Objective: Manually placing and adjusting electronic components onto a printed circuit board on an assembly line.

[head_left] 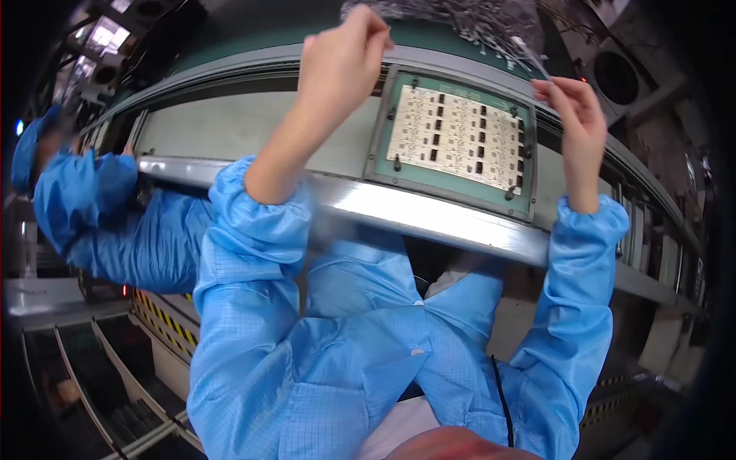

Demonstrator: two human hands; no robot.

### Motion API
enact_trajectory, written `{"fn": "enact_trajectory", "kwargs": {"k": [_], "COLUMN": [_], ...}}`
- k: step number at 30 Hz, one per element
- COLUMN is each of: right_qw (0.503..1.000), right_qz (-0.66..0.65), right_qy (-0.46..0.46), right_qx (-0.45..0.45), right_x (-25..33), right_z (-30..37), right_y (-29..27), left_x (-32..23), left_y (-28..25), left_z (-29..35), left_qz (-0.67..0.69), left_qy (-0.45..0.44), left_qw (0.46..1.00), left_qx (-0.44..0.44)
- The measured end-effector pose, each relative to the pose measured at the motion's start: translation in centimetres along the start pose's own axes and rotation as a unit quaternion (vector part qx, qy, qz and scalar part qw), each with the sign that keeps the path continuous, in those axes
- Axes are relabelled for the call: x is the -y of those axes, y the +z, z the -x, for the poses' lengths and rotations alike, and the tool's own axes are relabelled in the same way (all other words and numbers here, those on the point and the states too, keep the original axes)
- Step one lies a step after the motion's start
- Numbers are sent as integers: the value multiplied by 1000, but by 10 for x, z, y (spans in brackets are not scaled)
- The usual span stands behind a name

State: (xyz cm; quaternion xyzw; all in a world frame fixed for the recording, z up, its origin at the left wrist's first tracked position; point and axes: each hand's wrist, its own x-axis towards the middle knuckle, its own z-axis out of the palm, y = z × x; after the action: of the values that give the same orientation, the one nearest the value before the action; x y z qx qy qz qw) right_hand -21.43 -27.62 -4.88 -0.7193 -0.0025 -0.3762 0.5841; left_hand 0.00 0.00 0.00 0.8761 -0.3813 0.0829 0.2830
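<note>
My left hand [343,61] is raised over the far rail of the line, left of the fixture. Its fingertips are pinched together; whatever is between them is too small to make out. Beyond the fixture's far right corner, my right hand [580,115] has its thumb and index finger closed together. A thin pale strip [534,60] runs from the heap of small parts to those fingertips; whether they grip it I cannot tell. Between and nearer than my hands lies a white circuit board panel [458,130] with rows of black components, seated in a green fixture [391,170] with black clips.
A heap of small white-tipped parts and clear plastic [491,27] lies on the green surface [268,42] beyond the line. A metal rail [429,213] runs along the near edge. At left, a co-worker in blue [115,222] works at the same line. A round black fan [616,77] stands far right.
</note>
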Motion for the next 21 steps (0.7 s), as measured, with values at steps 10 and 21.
{"fn": "enact_trajectory", "kwargs": {"k": [10,21], "right_qw": [936,899], "right_qz": [330,409], "right_qy": [52,-17], "right_qx": [112,152], "right_x": [-3,-6], "right_z": [-6,-14], "right_y": [78,76], "left_x": [0,0], "left_y": [62,47], "left_z": [17,10], "left_qz": [-17,12], "left_qy": [127,103], "left_qw": [991,994], "left_qx": [38,46]}}
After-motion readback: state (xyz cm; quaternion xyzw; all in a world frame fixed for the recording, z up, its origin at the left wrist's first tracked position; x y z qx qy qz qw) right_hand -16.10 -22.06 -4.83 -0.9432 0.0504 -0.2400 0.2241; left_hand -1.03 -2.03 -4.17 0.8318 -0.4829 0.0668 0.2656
